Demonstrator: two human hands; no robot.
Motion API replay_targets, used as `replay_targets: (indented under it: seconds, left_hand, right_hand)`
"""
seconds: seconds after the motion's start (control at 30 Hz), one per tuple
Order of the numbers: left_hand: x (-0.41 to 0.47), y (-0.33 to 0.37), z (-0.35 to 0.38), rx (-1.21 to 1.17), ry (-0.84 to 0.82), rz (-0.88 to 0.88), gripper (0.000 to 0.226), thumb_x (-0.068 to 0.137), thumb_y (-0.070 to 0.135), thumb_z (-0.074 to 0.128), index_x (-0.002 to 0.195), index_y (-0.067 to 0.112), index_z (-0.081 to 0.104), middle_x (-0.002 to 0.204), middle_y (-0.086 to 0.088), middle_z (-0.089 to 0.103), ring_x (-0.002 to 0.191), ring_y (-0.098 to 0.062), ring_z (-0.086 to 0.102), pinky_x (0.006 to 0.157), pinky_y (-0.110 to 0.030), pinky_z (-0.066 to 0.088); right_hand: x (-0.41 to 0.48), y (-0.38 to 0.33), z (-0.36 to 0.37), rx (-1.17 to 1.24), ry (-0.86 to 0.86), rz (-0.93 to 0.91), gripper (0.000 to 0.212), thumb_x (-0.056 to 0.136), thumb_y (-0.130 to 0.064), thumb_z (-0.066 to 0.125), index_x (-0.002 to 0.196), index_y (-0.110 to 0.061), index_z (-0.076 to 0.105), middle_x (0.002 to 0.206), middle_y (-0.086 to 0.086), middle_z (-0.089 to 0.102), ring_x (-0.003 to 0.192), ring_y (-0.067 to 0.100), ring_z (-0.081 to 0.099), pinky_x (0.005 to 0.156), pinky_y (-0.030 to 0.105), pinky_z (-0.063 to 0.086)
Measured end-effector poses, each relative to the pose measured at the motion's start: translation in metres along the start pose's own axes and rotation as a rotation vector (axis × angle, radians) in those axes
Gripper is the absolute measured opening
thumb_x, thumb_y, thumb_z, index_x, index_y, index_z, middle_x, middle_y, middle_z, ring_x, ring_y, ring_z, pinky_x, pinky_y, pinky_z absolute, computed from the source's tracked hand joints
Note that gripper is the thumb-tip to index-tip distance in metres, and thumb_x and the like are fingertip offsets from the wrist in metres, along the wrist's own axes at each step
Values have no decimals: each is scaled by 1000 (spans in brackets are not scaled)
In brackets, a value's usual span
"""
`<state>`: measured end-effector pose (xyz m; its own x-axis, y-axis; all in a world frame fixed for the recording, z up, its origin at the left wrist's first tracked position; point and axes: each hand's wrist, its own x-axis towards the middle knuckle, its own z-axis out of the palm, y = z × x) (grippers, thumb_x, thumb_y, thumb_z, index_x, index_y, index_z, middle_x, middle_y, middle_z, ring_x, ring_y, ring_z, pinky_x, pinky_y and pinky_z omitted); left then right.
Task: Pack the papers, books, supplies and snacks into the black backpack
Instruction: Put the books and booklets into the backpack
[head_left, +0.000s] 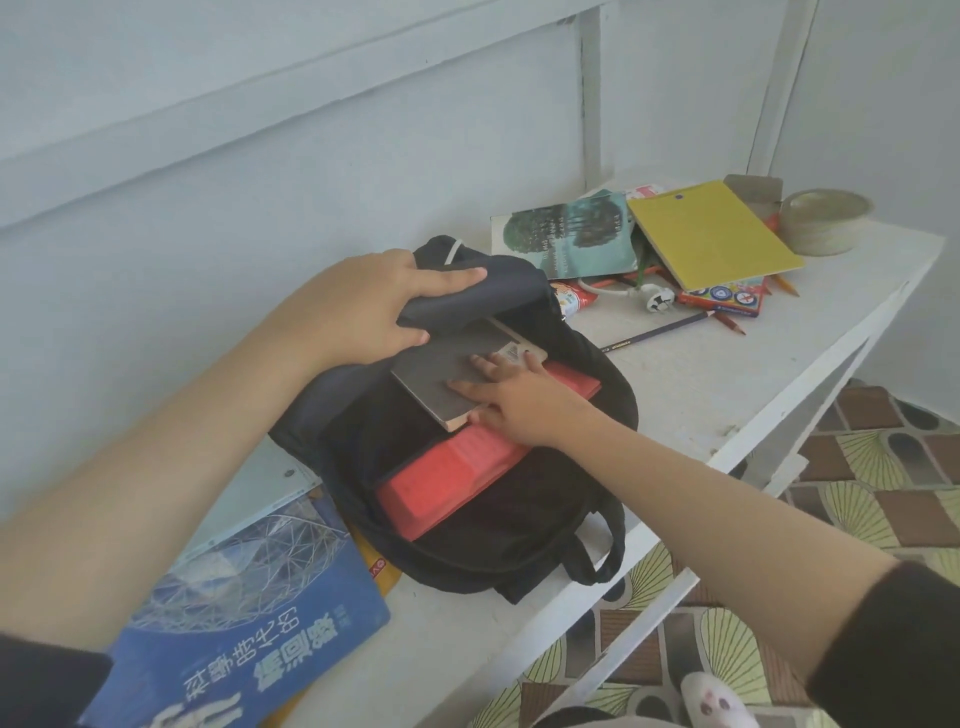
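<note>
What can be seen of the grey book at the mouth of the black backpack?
The thin grey book has a matt cover and a pale strip with a barcode at one end. It lies tilted, partly inside the black fabric backpack, upon a red book. The right hand presses spread fingers on its cover; the left hand holds the backpack's flap above it.
</note>
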<state>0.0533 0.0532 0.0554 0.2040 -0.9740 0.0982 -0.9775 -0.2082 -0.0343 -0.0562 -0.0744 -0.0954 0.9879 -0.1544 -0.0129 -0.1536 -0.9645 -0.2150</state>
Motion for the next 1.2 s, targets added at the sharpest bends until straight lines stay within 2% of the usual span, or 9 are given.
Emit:
replay_targets:
  seconds: [0.17, 0.47, 0.7, 0.87, 0.97, 1.03, 1.1, 1.13, 1.2]
  left_hand:
    - [-5, 4, 0, 34, 0, -16, 77, 87, 23, 63, 132, 57, 10, 77, 7, 32, 69, -15, 39, 64, -31, 31]
    - [-7, 6, -2, 37, 25, -59, 76, 87, 25, 63, 130, 60, 10, 85, 3, 39, 73, -16, 43, 64, -29, 30]
    - [4, -1, -5, 15, -3, -130, 75, 86, 23, 65, 129, 60, 17, 82, 0, 41, 72, -16, 43, 65, -31, 32]
    - [8, 0, 6, 29, -1, -180, 75, 85, 24, 65, 128, 64, 18, 84, -2, 44, 72, -17, 45, 65, -32, 34]
    - [10, 4, 21, 61, -5, -225, 77, 84, 29, 66, 128, 65, 14, 89, -1, 52, 78, -19, 52, 70, -34, 42]
    - [10, 7, 35, 91, 6, -224, 73, 79, 41, 66, 131, 63, 19, 97, 1, 56, 90, -19, 54, 77, -32, 44]
    - [13, 16, 51, 54, 53, -171, 63, 70, 60, 59, 130, 52, 43, 112, 0, 56, 107, -21, 51, 92, -33, 38]
    - [16, 24, 58, 1, 89, -172, 60, 68, 66, 53, 124, 45, 55, 123, -1, 53, 116, -21, 47, 99, -35, 33]
    - [25, 45, 71, -114, 203, -200, 48, 71, 65, 50, 102, 33, 67, 130, 1, 51, 124, -17, 42, 104, -32, 26]
  right_hand:
    - [25, 5, -3, 25, 2, -17, 49, 100, -39, 33, 148, -38, 22, 159, 6, 9, 146, 23, 4, 115, 54, 3]
    - [49, 13, -10, 54, -37, 10, 52, 99, -45, 31, 148, -41, 14, 160, 2, 2, 146, 23, -3, 117, 45, -3]
    - [43, 19, -6, 54, -14, -30, 57, 100, -44, 26, 151, -25, 8, 159, 6, 0, 146, 24, -5, 115, 41, -7]
    - [14, 28, -14, 97, -67, -90, 61, 100, -39, 32, 151, -15, 10, 159, 7, 2, 146, 20, -1, 116, 40, 2]
    - [-20, 39, -28, 180, -145, -164, 57, 98, -32, 42, 149, -13, 24, 158, 7, 15, 145, 20, 15, 116, 37, 12]
    - [-45, 52, -39, 329, -142, -180, 46, 97, -27, 47, 141, -16, 42, 149, 2, 38, 135, 14, 36, 112, 30, 25]
    - [-68, 71, -51, 509, -29, -120, 31, 94, -23, 52, 123, -17, 63, 124, -4, 63, 108, 0, 55, 97, 18, 39]
    - [-77, 83, -57, 601, 54, -66, 25, 93, -20, 55, 112, -15, 69, 109, -6, 69, 93, -4, 59, 88, 14, 43]
    - [-87, 115, -67, 650, 231, 61, 18, 91, -13, 56, 98, -13, 73, 89, -8, 69, 73, 0, 60, 77, 18, 47]
